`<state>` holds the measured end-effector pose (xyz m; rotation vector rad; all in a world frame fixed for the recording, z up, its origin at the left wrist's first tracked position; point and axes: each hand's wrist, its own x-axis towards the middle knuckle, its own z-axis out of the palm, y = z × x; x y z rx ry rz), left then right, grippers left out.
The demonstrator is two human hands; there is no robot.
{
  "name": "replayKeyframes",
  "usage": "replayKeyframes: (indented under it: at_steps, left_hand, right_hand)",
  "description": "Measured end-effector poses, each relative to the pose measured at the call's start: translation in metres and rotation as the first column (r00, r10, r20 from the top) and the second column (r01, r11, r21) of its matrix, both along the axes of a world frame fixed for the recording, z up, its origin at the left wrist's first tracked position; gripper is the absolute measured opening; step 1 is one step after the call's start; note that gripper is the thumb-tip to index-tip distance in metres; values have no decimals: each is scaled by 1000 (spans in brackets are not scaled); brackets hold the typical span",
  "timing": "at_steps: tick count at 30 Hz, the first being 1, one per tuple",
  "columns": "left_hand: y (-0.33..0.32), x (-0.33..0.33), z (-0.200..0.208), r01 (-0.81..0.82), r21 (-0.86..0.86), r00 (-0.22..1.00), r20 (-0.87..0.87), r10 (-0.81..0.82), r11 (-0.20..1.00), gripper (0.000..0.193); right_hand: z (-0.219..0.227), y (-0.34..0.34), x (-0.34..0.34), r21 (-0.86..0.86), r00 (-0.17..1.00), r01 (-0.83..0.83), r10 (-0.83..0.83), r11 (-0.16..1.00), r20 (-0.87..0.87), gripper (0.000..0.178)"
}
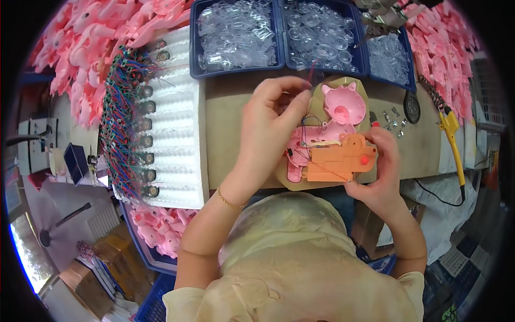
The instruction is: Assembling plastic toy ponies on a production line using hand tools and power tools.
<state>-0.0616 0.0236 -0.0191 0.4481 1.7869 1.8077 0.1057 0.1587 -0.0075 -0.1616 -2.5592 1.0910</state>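
Observation:
A pink plastic toy shell half (344,102), shaped like an animal with a round hollow head, lies on a yellowish fixture (328,86) in front of me. An orange plastic gearbox (335,162) with a red round spot sits over its body. My right hand (385,170) grips the gearbox's right end between thumb and fingers. Above the shell's left side, my left hand (274,121) is closed in a pinch on thin wires (304,122). A reddish strand (311,72) sticks up past its fingertips. The exact pinch point is partly hidden.
Blue bins (236,68) of clear plastic parts line the back. To the left, a white foam tray (179,118) carries wired round speakers (147,124). Pink shells (80,59) are piled at both far corners. At right are small metal pieces (396,121) and a yellow-handled electric screwdriver (451,129).

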Motion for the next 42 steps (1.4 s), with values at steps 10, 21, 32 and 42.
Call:
replayKeyframes:
  at_steps: [10,21,32,42]
  left_hand:
    - [-78,41,-28,9,-174,662,-737,-136,985,36]
    - [-78,44,-17,98,-373,379,-843,-381,923,45]
    - [-74,27,6,112,-438,471,-767,-435,892,40]
    - [-38,31,13,57,-567,123,-813,-570,821,34]
  right_hand:
    - [-29,-8,-3,-76,998,48,-51,996,-46,70]
    - [3,-1,-21,103,994,-23,11,994,108,62]
    - [45,9,-24,173,968,-88,44,981,247,48]
    - [2,8,-8,197,999,22,-16,980,-35,19]
